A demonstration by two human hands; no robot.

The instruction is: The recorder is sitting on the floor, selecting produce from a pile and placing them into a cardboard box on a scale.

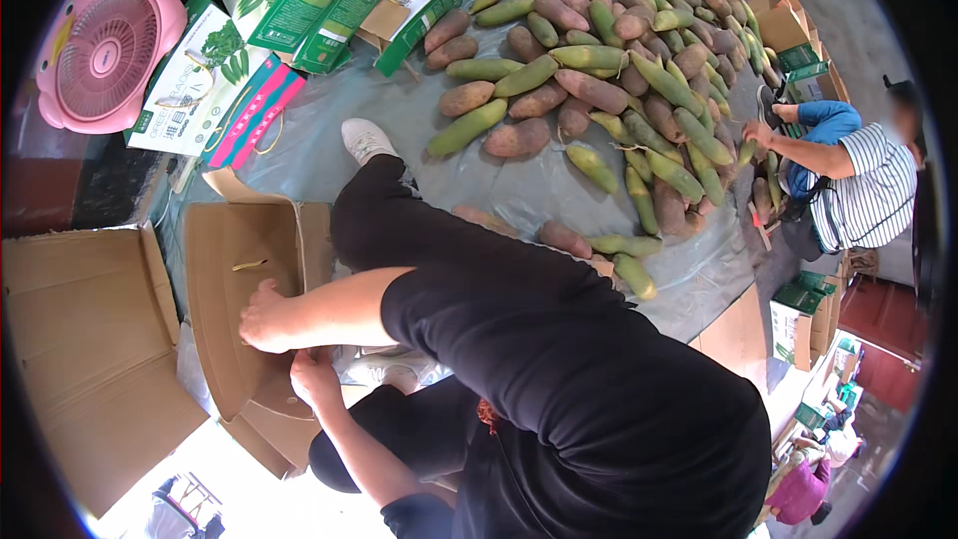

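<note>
The open cardboard box (225, 260) is standing beneath the right hand (266, 317), which is curling narrow; the left hand (315, 377) is bending just alongside, near the box's edge. Whether either is gripping anything, I cannot tell.

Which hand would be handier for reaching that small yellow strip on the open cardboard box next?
Probably the right hand: in the picture it appears over the open cardboard box, just below the small yellow strip. The left hand is lower and farther off, with the right hand between.
</note>
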